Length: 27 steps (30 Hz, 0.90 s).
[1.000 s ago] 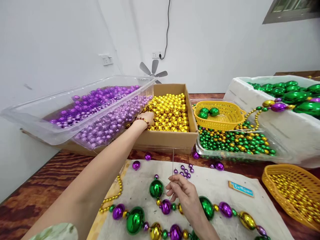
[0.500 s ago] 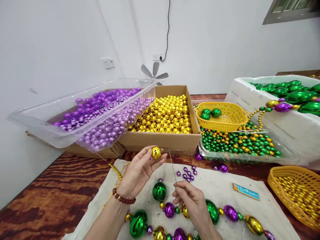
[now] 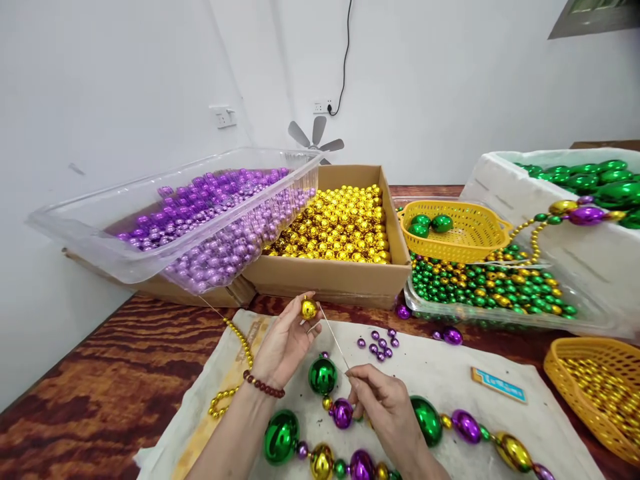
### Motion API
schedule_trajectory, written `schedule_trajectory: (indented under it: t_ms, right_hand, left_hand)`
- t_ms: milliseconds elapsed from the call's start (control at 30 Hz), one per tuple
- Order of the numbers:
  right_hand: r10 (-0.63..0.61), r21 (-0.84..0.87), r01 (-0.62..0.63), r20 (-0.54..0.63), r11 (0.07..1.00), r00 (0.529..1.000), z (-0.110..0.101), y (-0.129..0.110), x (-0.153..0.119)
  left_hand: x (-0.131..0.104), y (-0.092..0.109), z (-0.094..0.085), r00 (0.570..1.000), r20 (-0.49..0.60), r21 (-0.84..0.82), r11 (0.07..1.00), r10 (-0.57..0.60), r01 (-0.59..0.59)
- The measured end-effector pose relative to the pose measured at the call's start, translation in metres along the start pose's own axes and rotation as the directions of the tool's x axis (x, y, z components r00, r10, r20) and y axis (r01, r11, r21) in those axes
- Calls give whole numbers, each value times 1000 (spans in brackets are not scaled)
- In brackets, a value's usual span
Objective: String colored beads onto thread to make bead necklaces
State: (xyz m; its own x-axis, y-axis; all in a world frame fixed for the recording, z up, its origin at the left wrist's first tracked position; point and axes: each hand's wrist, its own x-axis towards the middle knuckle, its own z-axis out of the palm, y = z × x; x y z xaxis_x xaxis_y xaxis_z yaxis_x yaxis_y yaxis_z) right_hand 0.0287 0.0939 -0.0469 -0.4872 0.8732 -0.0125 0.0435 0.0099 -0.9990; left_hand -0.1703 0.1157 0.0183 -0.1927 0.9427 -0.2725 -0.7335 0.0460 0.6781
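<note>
A shiny gold bead is pinched in the fingertips of my left hand, which wears a dark red bead bracelet. Between thumb and fingers, my right hand grips a long thin needle. Its tip points up and left, close beside the gold bead; whether it touches the hole I cannot tell. Below both hands lies a strand of large beads, with a green bead and a purple bead near my right fingers. My right hand hides part of the strand.
Behind stand a clear tub of purple beads, a cardboard box of gold beads and a yellow basket over green and gold beads. Loose purple beads and a blue label lie on the white cloth. Another basket stands right.
The needle has tilted left, bringing its tip from apart to close beside the gold bead. My left hand has turned slightly, still holding the bead. The whole view has shifted a little.
</note>
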Motion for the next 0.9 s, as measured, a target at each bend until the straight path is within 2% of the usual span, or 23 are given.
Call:
schedule_trajectory:
  t_ms: [200, 533, 733, 900]
  right_hand:
    - [-60, -156, 67, 52, 985, 997, 1, -4, -3]
    - [-37, -168, 42, 36, 985, 999, 7, 2, -4]
    - [-11, -135, 15, 30, 991, 999, 8, -1, -3]
    - [3, -106, 1, 34, 994, 999, 9, -3, -2]
  left_hand:
    - [7, 3, 3, 994, -106, -178, 984, -20, 1]
    - [6, 4, 5, 994, -104, -264, 965, -36, 7]
    - [6, 3, 4, 993, -114, -262, 965, -40, 8]
    - [4, 1, 6, 995, -95, -192, 980, 26, -44]
